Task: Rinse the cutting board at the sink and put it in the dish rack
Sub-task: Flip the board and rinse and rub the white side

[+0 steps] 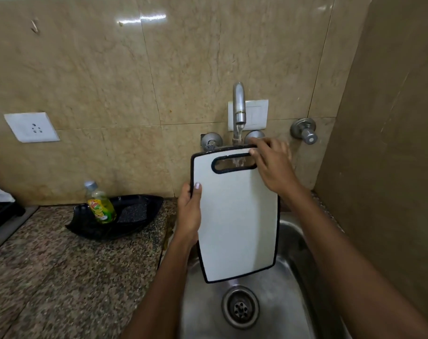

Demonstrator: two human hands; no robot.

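The white plastic cutting board with a black rim (235, 216) stood tilted over the steel sink (293, 253), its handle slot under the running steel tap (239, 104), likely so water sheeted down its face. The left hand (189, 214) gripped its left edge, thumb in front; the right hand (271, 165) pinched the top corner. The yellow-green dish soap bottle (100, 204) on the speckled bench (61, 265) read "Vim".

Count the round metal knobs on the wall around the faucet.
3. The left knob sits left of the faucet; the middle knob is right of it, partly behind the right hand; the far knob is farther right. None seems hidden.
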